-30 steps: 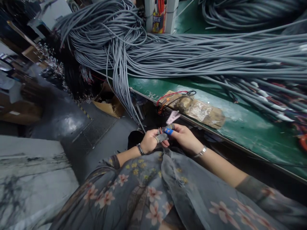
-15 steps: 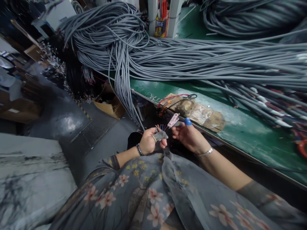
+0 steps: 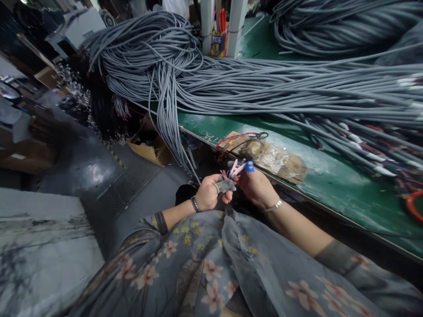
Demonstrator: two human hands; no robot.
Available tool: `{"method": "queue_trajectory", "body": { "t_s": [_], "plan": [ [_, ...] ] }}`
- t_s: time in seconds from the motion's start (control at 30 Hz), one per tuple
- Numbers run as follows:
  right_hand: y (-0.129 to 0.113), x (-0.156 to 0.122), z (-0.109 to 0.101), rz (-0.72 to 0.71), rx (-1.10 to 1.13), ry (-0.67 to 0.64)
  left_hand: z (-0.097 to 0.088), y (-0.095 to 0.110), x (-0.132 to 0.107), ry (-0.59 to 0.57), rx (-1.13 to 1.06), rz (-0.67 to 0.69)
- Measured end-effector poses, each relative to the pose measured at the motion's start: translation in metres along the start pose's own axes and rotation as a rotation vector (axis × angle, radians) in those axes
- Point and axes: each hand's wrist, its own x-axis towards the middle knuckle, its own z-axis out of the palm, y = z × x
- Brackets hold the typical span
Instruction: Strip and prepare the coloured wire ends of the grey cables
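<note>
My left hand point(image 3: 208, 194) is closed around the end of a grey cable point(image 3: 225, 185), with a fan of thin coloured wires point(image 3: 224, 173) sticking out above the thumb. My right hand point(image 3: 256, 187) grips a small pink snipping tool point(image 3: 236, 167), its tip right at those wires. A blue cot covers one right fingertip point(image 3: 249, 166) and a grey cot covers the left thumb. Both hands sit just in front of the green bench's edge point(image 3: 297, 185), above my lap.
A great mass of grey cables point(image 3: 264, 88) covers the bench and droops over its left end. A taped brown pad point(image 3: 271, 154) with red and black wires lies near the edge. A cardboard box point(image 3: 148, 145) stands on the floor, with white posts point(image 3: 206, 24) at the back.
My right hand, which had pulled away to the right with the pink tool, has come back so its tip meets the coloured wires. The left hand stayed put.
</note>
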Motion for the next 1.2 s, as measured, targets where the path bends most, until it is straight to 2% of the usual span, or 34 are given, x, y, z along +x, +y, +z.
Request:
{"method": "queue_trajectory", "body": {
  "t_s": [0.07, 0.17, 0.37, 0.63, 0.9, 1.07, 1.2],
  "plan": [
    [0.000, 0.004, 0.001, 0.092, 0.144, -0.062, 0.000, -0.001, 0.000, -0.002, 0.011, -0.010],
    [0.002, 0.008, 0.001, 0.129, 0.241, -0.053, 0.001, -0.003, 0.001, 0.007, 0.022, -0.018],
    [0.005, 0.008, 0.003, 0.090, 0.213, -0.021, 0.000, -0.006, 0.003, 0.008, 0.039, -0.033],
    [-0.004, 0.001, 0.002, 0.192, 0.296, -0.033, -0.003, -0.006, -0.007, 0.043, 0.066, -0.028],
    [0.002, 0.004, 0.001, 0.080, 0.217, -0.003, 0.000, -0.003, -0.004, 0.055, 0.002, 0.018],
    [0.008, 0.005, -0.001, -0.053, 0.078, 0.051, 0.003, -0.003, -0.001, 0.046, -0.028, 0.032],
    [0.007, 0.007, 0.001, 0.014, 0.156, -0.016, 0.004, -0.004, 0.000, 0.075, -0.045, 0.012]
  ]
}}
